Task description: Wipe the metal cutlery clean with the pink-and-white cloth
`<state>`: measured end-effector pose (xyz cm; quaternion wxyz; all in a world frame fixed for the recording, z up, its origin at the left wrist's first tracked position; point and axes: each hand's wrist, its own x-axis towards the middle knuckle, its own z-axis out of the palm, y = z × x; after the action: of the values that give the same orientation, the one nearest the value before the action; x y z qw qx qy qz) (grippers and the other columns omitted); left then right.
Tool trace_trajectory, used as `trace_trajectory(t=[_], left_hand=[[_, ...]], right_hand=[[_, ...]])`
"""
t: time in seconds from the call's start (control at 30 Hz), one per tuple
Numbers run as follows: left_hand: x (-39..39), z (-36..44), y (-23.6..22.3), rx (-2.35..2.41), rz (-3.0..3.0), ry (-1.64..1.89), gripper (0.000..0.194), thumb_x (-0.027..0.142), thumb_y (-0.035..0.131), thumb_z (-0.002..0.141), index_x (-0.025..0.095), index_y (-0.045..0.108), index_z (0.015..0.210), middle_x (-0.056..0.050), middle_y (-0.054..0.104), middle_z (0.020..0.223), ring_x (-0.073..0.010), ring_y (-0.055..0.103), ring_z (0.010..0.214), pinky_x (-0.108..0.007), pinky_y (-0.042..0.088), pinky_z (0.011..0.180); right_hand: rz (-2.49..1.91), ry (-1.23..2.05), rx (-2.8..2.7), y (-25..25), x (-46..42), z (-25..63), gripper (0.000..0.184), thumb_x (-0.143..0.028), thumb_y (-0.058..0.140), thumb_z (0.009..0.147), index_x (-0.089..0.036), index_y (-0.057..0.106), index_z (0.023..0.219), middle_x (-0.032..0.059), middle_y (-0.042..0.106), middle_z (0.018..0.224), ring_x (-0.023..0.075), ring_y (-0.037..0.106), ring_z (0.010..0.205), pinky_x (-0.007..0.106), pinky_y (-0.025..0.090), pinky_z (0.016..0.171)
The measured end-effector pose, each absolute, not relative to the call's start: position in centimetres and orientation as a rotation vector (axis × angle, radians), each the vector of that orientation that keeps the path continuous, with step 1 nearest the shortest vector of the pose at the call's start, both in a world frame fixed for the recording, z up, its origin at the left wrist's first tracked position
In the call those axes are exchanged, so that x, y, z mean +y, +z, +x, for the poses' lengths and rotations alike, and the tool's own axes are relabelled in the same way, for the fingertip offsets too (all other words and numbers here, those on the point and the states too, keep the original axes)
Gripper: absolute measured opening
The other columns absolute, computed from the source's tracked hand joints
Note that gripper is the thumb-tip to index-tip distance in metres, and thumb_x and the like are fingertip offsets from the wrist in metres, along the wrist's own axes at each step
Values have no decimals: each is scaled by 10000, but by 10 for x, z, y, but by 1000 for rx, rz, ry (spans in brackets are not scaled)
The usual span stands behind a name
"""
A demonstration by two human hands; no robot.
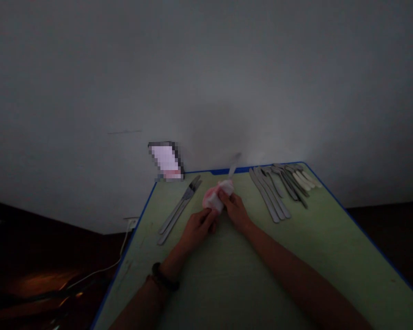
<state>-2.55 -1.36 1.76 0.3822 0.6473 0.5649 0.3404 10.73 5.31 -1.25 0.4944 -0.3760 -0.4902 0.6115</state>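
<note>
A pink and white cloth (213, 197) is bunched between my hands above the table. From its upper end sticks out a slim metal piece of cutlery (232, 168), blade-like and blurred; the cloth and fingers hide the rest of it. My left hand (199, 224) is closed at the lower end of the cloth, fingers curled, and may also hold the hidden handle. With the thumb on top, my right hand (234, 208) pinches the cloth around the cutlery. To the left, a fork (184, 208) and a table knife (172, 214) lie side by side.
Several spoons, forks and knives (270, 197) lie in a row at the right, some with white handles (304, 178). A blurred-out phone-like screen (167, 160) leans on the wall behind the blue-edged green table (227, 288). A white cable (103, 272) hangs at the left.
</note>
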Motion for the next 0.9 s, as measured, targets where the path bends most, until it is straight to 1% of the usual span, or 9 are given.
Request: trace_trajectory(t=[0.13, 0.2, 0.33, 0.43, 0.5, 0.67, 0.73, 0.83, 0.9], left_hand=[[-14, -33, 13, 1381, 1551, 885, 406, 444, 428, 860, 172, 515, 571, 49, 451, 415, -91, 413, 394, -214, 327, 453], [-14, -35, 11, 1374, 1522, 885, 400, 438, 435, 840, 173, 506, 549, 49, 441, 401, -90, 401, 380, -215, 315, 438], [-14, -31, 12, 1348, 1515, 882, 356, 426, 428, 844, 164, 545, 635, 9, 556, 520, -116, 501, 484, -225, 376, 497], [-13, -26, 14, 1366, 1515, 887, 386, 450, 385, 881, 164, 554, 685, -4, 586, 576, -130, 529, 529, -239, 402, 538], [-13, -25, 13, 1415, 1548, 869, 432, 474, 360, 899, 170, 547, 656, 6, 567, 544, -129, 518, 514, -242, 401, 551], [-11, -31, 8, 1454, 1671, 796, 544, 499, 345, 912, 182, 490, 495, 22, 486, 431, -115, 480, 466, -235, 390, 566], [-12, -35, 7, 1399, 1661, 763, 575, 508, 326, 917, 184, 474, 466, 24, 462, 407, -108, 461, 441, -232, 386, 553], [-14, -39, 9, 1276, 1622, 698, 582, 527, 326, 909, 184, 478, 465, 27, 437, 397, -105, 434, 418, -231, 372, 521], [-16, -39, 11, 1213, 1629, 641, 570, 530, 353, 899, 178, 503, 476, 18, 461, 417, -109, 450, 443, -233, 379, 536]], right_hand=[[-853, 1590, -983, -16, 56, 105, 452, -570, 619, 706, -130, 617, 807, 28, 585, 705, 111, 490, 598, 231, 406, 544], [-859, 1593, -977, -14, 55, 105, 449, -565, 629, 700, -127, 614, 800, 26, 580, 687, 109, 484, 584, 233, 406, 539], [-884, 1528, -1096, -8, 52, 107, 437, -547, 626, 712, -125, 617, 826, 35, 599, 710, 115, 497, 590, 236, 403, 541], [-900, 1463, -1227, -5, 51, 108, 422, -525, 635, 714, -127, 629, 853, 38, 616, 740, 129, 514, 632, 238, 403, 562], [-914, 1427, -1272, -5, 50, 107, 417, -524, 625, 725, -128, 634, 857, 38, 617, 742, 130, 509, 636, 235, 395, 556], [-930, 1435, -1288, -9, 48, 103, 433, -539, 629, 719, -118, 638, 820, 32, 593, 682, 122, 483, 593, 237, 369, 528], [-900, 1485, -1245, -11, 52, 103, 434, -540, 635, 715, -117, 639, 813, 34, 595, 694, 123, 490, 600, 245, 384, 549], [-835, 1551, -1009, -12, 65, 108, 449, -576, 636, 696, -134, 629, 776, 41, 602, 717, 132, 510, 618, 262, 419, 582], [-772, 1537, -846, -12, 77, 114, 468, -614, 631, 676, -151, 620, 745, 53, 616, 744, 149, 539, 664, 280, 450, 627]])
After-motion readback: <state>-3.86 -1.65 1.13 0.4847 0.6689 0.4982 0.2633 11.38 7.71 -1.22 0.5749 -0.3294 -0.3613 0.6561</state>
